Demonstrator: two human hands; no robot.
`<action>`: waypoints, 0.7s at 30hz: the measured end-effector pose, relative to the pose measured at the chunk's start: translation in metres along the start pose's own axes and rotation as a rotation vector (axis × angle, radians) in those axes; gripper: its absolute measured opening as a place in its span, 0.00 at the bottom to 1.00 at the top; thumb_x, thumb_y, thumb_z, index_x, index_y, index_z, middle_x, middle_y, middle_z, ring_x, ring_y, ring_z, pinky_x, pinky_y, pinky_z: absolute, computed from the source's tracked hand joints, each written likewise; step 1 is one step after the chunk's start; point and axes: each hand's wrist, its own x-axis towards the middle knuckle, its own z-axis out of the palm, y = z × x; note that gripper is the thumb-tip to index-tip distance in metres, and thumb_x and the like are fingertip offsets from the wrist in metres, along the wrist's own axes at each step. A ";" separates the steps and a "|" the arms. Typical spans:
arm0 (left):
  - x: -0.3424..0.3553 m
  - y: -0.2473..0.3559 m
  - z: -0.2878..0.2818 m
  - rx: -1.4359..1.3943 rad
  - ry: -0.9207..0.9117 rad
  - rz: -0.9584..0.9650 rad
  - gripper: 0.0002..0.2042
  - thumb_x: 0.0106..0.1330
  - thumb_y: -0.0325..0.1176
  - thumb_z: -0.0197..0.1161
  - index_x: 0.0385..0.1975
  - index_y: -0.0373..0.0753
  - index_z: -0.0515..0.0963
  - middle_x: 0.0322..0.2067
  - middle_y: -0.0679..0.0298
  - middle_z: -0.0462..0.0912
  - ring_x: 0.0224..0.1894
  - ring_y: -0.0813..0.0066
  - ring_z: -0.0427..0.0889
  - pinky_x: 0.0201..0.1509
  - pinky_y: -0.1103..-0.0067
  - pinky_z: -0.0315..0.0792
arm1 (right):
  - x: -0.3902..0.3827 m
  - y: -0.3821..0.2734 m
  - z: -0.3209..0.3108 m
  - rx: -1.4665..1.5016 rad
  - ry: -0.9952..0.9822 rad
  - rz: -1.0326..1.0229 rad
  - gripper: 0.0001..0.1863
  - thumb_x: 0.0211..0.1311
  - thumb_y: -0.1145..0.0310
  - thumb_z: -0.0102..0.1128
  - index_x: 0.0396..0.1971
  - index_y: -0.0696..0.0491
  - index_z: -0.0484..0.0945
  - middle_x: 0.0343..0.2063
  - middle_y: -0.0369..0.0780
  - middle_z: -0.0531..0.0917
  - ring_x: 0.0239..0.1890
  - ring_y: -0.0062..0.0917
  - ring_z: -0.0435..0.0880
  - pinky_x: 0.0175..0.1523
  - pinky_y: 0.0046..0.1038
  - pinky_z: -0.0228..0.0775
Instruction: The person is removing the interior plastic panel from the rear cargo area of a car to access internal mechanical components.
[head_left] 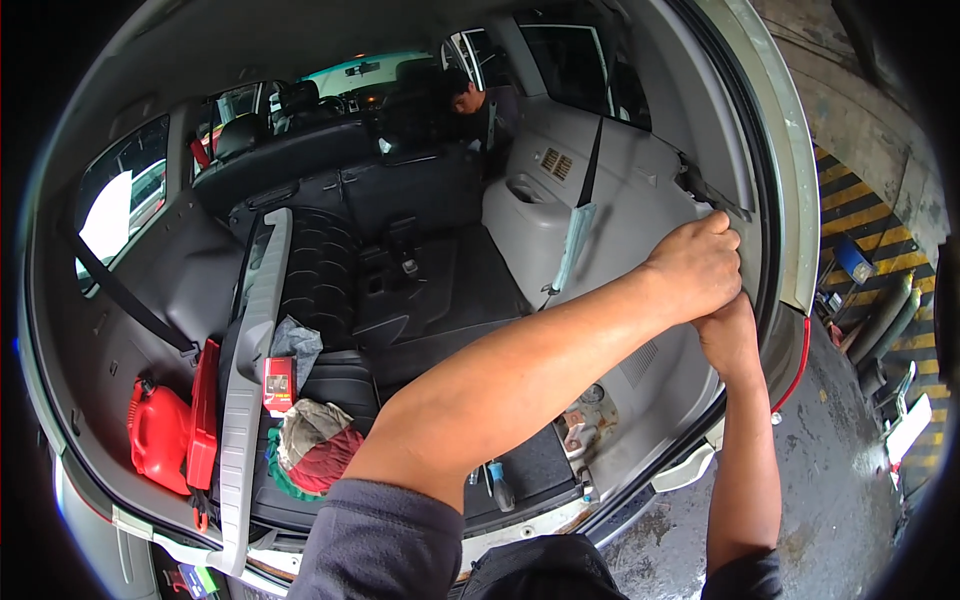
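Note:
Inside a vehicle's rear cargo area, both my hands are at the grey side trim panel (pixel 640 190) by the right edge of the opening. My left hand (pixel 697 262) is a fist, fingers curled against the trim's edge; what lies inside it is hidden. Right below and touching it is my right hand (pixel 726 325), its fingers covered by the left. Just above them, a dark gap (pixel 695 182) shows where the trim stands apart from the pillar. A black seat belt (pixel 594 165) hangs across the panel, with a pale blue face mask (pixel 574 245) along its lower part.
A long grey trim piece (pixel 245 400) stands across the cargo floor at left. Near it are a red jug (pixel 160 435), a red case (pixel 203 415), a red box (pixel 279 384), bundled cloths (pixel 315 445) and a screwdriver (pixel 501 490). Another person (pixel 480 105) leans inside beyond the seats.

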 end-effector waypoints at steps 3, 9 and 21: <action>-0.002 0.003 -0.003 0.003 -0.032 0.004 0.04 0.55 0.35 0.64 0.22 0.51 0.85 0.27 0.77 0.84 0.43 0.80 0.79 0.51 0.80 0.64 | -0.001 -0.001 0.002 0.150 -0.009 0.032 0.15 0.50 0.82 0.67 0.40 0.63 0.82 0.37 0.43 0.88 0.42 0.27 0.85 0.49 0.30 0.74; -0.003 0.001 -0.011 0.008 -0.059 -0.007 0.04 0.54 0.36 0.65 0.23 0.51 0.86 0.27 0.78 0.85 0.43 0.81 0.79 0.52 0.79 0.64 | 0.003 0.013 0.003 0.238 -0.078 0.064 0.17 0.48 0.84 0.67 0.42 0.62 0.82 0.39 0.40 0.87 0.44 0.24 0.83 0.52 0.29 0.73; -0.009 -0.017 -0.018 -0.044 0.003 0.060 0.04 0.53 0.34 0.64 0.21 0.47 0.85 0.26 0.75 0.85 0.40 0.78 0.80 0.50 0.79 0.66 | -0.008 -0.016 0.000 0.034 0.052 -0.008 0.17 0.53 0.71 0.67 0.39 0.67 0.78 0.31 0.56 0.84 0.38 0.40 0.87 0.44 0.35 0.73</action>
